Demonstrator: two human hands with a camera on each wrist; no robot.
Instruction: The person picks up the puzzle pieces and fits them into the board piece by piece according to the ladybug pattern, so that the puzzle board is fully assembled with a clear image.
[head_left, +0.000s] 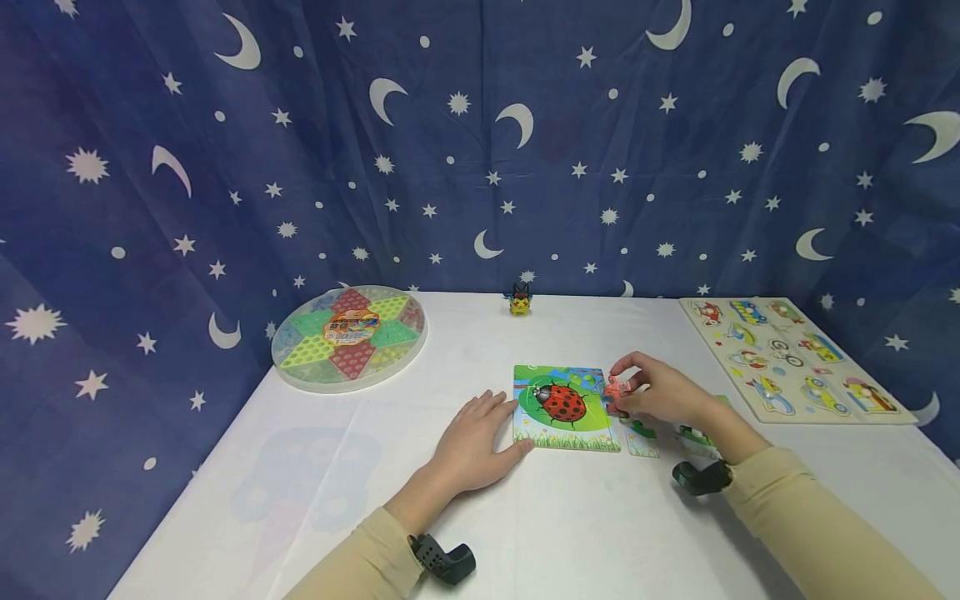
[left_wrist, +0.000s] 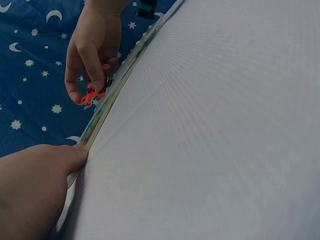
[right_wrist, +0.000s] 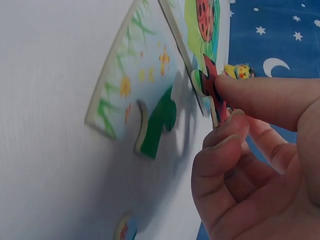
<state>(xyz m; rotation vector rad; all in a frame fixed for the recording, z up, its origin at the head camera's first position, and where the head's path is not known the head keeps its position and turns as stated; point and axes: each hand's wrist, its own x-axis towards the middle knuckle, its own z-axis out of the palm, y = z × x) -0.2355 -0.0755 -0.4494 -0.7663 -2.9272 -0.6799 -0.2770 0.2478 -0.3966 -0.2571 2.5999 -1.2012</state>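
Note:
A square ladybug picture puzzle point(head_left: 573, 440) lies flat on the white table. My left hand point(head_left: 471, 450) rests at its left side, fingers along the edge and thumb at the near left corner. Just off the puzzle's right side, my right hand point(head_left: 663, 396) pinches a red jigsaw piece with black spots point(right_wrist: 216, 92) between thumb and fingers. Beneath that hand is a loose grass-and-flower jigsaw piece point(right_wrist: 135, 82) with a green knob. Further right, more loose jigsaw pieces point(head_left: 697, 439) are partly hidden by the right hand and wrist.
At the back left lies a round Chinese checkers board point(head_left: 352, 358). A small yellow toy figure point(head_left: 520, 302) stands near the table's back edge. On the right is a wooden peg puzzle board point(head_left: 757, 387) with vehicle pictures. A blue moon-and-star curtain point(head_left: 450, 200) hangs behind the table.

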